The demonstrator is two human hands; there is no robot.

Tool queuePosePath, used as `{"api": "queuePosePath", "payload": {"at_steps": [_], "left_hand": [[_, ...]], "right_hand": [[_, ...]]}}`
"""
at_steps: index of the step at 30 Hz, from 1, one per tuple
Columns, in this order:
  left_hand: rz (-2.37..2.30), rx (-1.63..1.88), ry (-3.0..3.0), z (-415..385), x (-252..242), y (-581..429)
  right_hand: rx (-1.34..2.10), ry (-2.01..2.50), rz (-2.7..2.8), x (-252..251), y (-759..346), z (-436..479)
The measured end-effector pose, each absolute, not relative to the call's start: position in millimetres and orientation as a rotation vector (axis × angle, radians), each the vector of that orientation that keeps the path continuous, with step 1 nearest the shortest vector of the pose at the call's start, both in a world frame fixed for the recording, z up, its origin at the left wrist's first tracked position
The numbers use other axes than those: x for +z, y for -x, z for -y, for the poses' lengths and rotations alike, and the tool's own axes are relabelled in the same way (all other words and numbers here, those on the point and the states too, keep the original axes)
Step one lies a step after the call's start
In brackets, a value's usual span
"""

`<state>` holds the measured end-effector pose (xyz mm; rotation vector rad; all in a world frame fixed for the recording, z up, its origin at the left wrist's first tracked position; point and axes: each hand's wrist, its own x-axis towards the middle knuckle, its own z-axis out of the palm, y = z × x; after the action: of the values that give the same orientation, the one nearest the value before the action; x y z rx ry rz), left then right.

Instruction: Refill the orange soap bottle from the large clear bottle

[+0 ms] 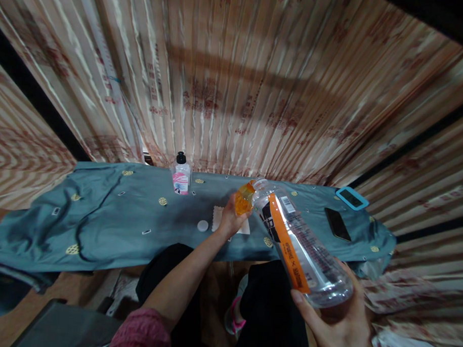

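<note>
My right hand (340,324) cups the base of a clear plastic bottle (301,241) with an orange label strip, tilted so its neck points away over the near edge of the table (101,214). My left hand (230,219) has its fingers closed around the orange cap (244,199) at the bottle's mouth. On the blue-grey cloth below lie a small white disc (203,225) and a pale pad (218,218). A small black-capped bottle (181,174) stands at the far edge; a dark phone (338,224) lies toward the right end.
</note>
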<state>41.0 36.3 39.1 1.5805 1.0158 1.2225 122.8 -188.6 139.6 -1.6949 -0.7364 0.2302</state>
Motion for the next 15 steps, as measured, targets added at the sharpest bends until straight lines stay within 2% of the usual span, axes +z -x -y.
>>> {"api": "queuePosePath", "payload": {"at_steps": [7,15], "left_hand": [[-1.021,1.215,-1.611,-37.1,37.9,-40.3],[-1.029,1.218,-1.607,-37.8,35.7,-41.6]], "right_hand": [[0.169,1.745,0.774,139.9,-124.3,190.2],[0.261,1.708,0.702,141.3,-122.0,189.6]]}}
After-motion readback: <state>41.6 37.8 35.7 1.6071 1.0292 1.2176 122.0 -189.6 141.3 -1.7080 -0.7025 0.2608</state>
